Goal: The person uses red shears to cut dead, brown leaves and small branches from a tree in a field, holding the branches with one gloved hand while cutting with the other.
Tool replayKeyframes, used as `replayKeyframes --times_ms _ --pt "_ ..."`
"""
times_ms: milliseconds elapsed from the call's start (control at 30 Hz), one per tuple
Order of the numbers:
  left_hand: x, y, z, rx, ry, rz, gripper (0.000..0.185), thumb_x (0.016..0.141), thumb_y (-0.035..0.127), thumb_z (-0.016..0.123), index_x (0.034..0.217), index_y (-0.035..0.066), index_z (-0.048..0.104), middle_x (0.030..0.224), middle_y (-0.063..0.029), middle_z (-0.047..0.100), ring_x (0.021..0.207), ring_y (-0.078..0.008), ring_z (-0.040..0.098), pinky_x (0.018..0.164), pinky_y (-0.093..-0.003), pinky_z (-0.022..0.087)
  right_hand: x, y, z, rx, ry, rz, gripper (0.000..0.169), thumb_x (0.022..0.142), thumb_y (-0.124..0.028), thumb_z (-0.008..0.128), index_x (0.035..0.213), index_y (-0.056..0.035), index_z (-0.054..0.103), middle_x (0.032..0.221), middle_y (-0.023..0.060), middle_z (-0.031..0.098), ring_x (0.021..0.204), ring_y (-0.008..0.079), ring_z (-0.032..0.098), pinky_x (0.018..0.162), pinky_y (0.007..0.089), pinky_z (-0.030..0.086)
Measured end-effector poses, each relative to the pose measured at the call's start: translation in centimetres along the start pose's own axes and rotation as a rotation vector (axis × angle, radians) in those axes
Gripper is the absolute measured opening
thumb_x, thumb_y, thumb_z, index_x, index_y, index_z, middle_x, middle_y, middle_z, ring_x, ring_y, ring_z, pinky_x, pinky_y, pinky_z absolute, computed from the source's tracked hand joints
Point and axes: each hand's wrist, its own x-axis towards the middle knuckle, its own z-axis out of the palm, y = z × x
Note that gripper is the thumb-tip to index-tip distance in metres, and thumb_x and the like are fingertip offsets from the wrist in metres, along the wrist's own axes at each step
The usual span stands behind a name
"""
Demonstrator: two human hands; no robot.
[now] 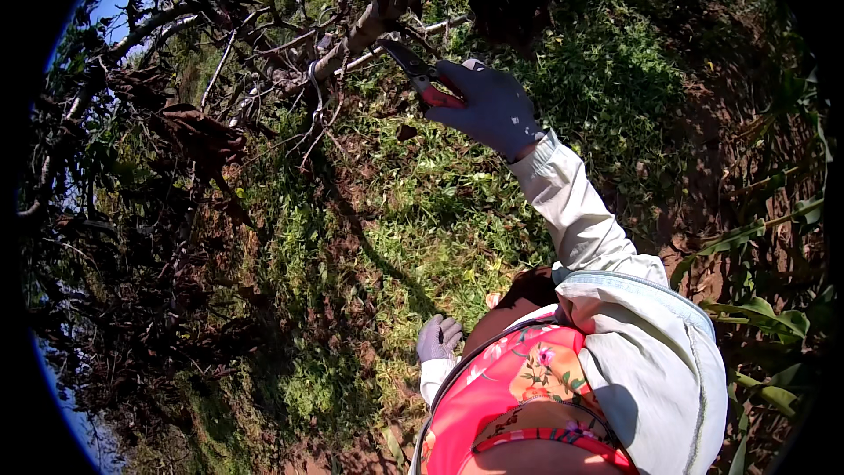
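In a grey work glove, my right hand (pixel 491 106) grips red-handled pruning shears (pixel 435 91). Their dark blade lies close to a pale branch (pixel 369 56) beneath a thicker tree limb (pixel 349 43); whether it touches cannot be told. My left hand (pixel 440 338), also gloved, hangs low beside my body. Its fingers are slightly apart, with nothing visible in them. Thin bare twigs (pixel 321 106) dangle from the limb, left of the shears.
Brown withered leaves (pixel 198 135) and tangled branches fill the left side. Low green weeds (pixel 435 224) cover the ground ahead. Long-leaved plants (pixel 765 317) and bare reddish soil (pixel 699 271) lie to the right. A dark clump (pixel 508 0) hangs near the top.
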Motion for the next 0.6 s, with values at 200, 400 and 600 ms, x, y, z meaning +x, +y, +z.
replayKeyframes --times_ms 200,400,600 --pt "1.9 -0.7 -1.0 -0.108 -0.087 -0.034 0.041 0.092 0.024 0.06 0.122 -0.003 0.051 0.098 -0.0199 0.063 0.079 -0.0308 0.067 0.065 -0.0356 0.057 -2.3 2.4 -0.1 -0.149 0.106 0.023 0.063 0.069 -0.038 0.078 0.121 -0.0096 0.056 0.095 0.0107 0.06 0.083 0.0302 0.063 0.067 0.0402 0.051" --pt "-1.4 1.8 5.2 0.045 0.085 0.023 0.033 0.09 0.025 0.061 0.112 0.002 0.053 0.099 -0.0178 0.063 0.081 -0.0297 0.066 0.062 -0.0349 0.057 -0.8 4.6 -1.6 -0.304 0.278 -0.091 0.063 0.069 -0.045 0.075 0.117 -0.0073 0.057 0.082 0.0127 0.063 0.073 0.0329 0.063 0.069 0.0446 0.051" --pt "-1.6 1.6 6.3 0.017 0.128 0.043 0.034 0.091 0.023 0.062 0.114 -0.001 0.054 0.096 -0.0181 0.063 0.078 -0.0282 0.066 0.061 -0.0329 0.055 0.6 5.8 -0.7 -0.455 0.09 -0.021 0.068 0.07 -0.043 0.072 0.13 -0.0164 0.053 0.113 0.013 0.058 0.11 0.0319 0.051 0.09 0.0493 0.039"
